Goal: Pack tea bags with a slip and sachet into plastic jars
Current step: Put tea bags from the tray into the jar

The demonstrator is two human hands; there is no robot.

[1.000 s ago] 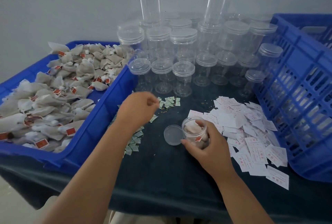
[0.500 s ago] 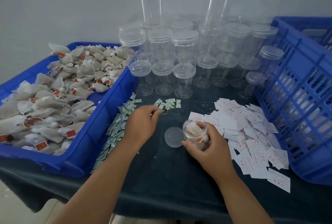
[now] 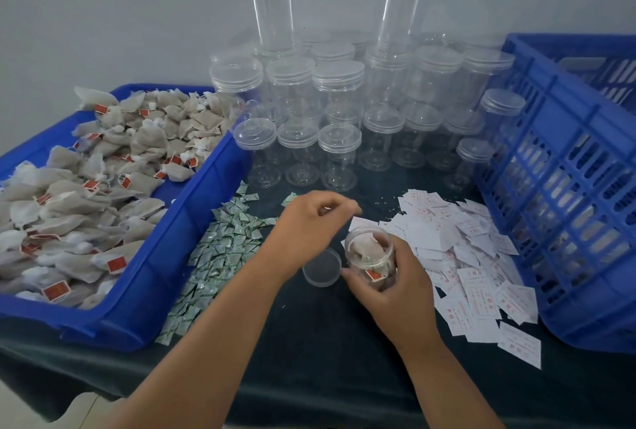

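Lid lies beside jar gripped by right hand; left hand blurred, hold unclear.

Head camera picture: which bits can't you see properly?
Head view, one line each:
left hand: fingertips blurred by motion, so whether they pinch anything is unclear.
jar: lower side hidden by the right hand gripping it.
slips: print too small to read.
blue crate: cut off by the right edge.

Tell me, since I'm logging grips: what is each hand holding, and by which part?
The right hand grips the open jar round its side wall. The left hand hovers near it, fingertips blurred: cannot tell.
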